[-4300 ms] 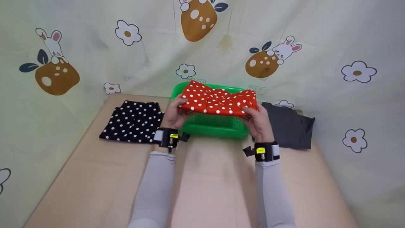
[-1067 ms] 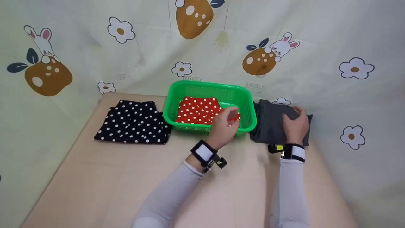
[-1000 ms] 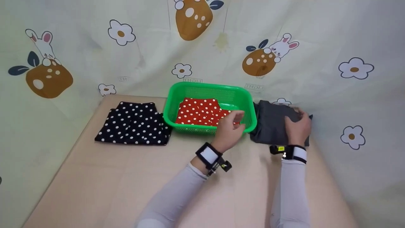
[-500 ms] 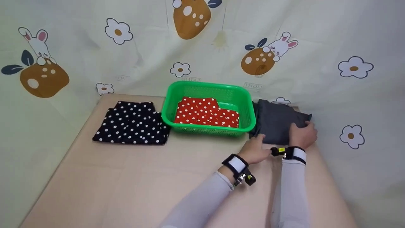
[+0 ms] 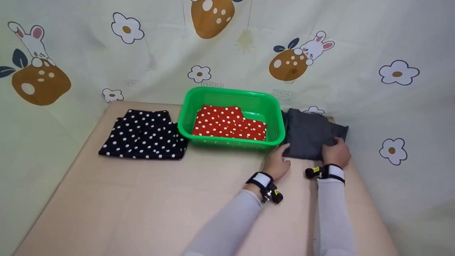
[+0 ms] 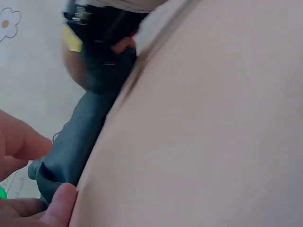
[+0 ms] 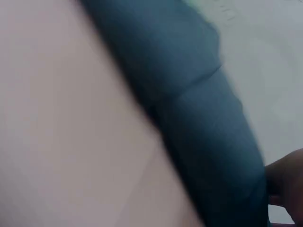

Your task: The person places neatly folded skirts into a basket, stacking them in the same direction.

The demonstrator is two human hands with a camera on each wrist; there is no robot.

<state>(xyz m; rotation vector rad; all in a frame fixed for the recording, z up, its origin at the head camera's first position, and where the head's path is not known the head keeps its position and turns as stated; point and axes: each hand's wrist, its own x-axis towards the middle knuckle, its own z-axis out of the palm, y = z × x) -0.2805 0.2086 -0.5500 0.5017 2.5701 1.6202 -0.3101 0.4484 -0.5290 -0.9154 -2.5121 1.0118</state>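
Note:
A folded dark grey garment [image 5: 307,133] lies on the table, right of a green basket [image 5: 231,143]. My right hand [image 5: 337,153] grips its front right corner, thumb on the near side, the other fingers mostly hidden. At the front left corner is my left hand [image 5: 278,165], thumb and fingers spread. In the left wrist view its fingers [image 6: 60,204] touch the grey cloth's edge, while the thumb [image 6: 23,139] stands a little apart. In the right wrist view the grey cloth [image 7: 203,127] fills the middle, blurred. Inside the basket lies a folded red polka-dot garment [image 5: 227,122].
A folded black polka-dot garment [image 5: 144,137] lies left of the basket, its right side close against it. A printed curtain [image 5: 156,53] hangs behind the table [image 5: 160,209]. The grey cloth sits near the table's right edge.
The red polka-dot garment went from both hands into the basket. My left hand moved right, from the basket to the grey garment's left corner. My right hand slid down to its right corner.

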